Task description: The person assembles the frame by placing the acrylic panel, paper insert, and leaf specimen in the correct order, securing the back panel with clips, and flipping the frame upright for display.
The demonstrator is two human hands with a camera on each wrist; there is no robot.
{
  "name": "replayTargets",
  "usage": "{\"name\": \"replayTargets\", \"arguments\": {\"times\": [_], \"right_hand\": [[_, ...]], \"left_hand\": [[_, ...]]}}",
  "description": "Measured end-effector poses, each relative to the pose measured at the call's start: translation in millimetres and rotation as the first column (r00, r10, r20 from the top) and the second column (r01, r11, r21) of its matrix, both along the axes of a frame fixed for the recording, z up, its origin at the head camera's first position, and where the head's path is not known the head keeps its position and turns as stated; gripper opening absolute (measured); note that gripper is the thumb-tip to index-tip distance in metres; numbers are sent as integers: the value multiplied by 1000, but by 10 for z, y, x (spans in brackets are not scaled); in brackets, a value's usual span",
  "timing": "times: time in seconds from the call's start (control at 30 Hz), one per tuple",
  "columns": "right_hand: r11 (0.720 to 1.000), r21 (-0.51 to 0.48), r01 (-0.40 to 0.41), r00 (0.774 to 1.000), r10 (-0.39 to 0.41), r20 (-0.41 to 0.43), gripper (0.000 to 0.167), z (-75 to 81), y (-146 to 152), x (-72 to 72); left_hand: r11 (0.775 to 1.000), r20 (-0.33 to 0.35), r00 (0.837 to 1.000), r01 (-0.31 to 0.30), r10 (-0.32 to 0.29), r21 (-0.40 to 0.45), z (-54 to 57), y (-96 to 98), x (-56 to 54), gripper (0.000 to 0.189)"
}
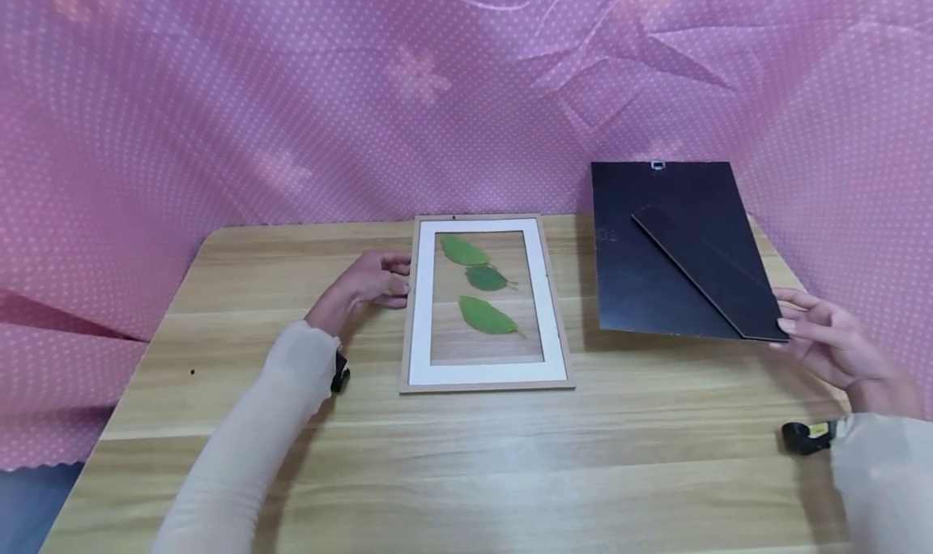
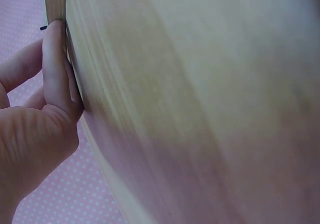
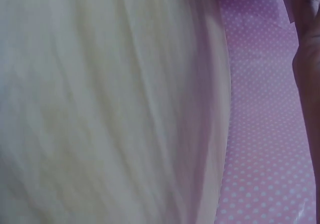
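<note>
The right hand (image 1: 834, 339) is pinching the black backboard (image 1: 645, 274); left of it, the frame (image 1: 488, 375) is lying long-ways forward, the nearer left hand (image 1: 370, 280) touching it loosely.

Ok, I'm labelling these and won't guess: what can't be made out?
Black board, head view: far side, turned away.
Right hand, head view: some fingertips, behind the board; right wrist view: much of it, cut off by the right edge.
Frame, left wrist view: cut off by the top edge.
Dark speck, head view: too small to identify.
</note>
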State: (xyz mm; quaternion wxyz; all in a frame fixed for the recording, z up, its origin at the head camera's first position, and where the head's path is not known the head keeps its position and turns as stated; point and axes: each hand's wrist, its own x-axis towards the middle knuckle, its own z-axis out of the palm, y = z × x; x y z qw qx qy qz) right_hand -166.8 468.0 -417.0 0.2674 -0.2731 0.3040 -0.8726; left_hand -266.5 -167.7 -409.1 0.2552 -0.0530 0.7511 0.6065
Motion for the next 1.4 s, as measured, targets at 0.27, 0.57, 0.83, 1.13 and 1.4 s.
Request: {"name": "replayTargets", "arguments": {"times": [0.27,0.57,0.83,1.13,1.4], "right_hand": [[1000,-1,-12,1000,12,-8,57,11,-108,-16],[999,32,-27,999,28,-31,58,28,-253,-46],[993,97,-65,995,72,-68,57,72,-437,-127],[981,195,14,995,6,-98,54,201,-692,-129],[976,217,14,997,3,-76,52,232,-884,-199]], "left_hand": [[1000,3,1000,-7,7,3,-4,-9,-10,73],[999,-1,1000,-20,20,25,-12,-18,-25,71],[1000,-13,1000,-20,20,14,-20,-32,-26,70],[1000,-12,1000,8,-8,5,12,-4,-27,76],[1000,1,1000,25,-25,4,18,3,-25,79]]}}
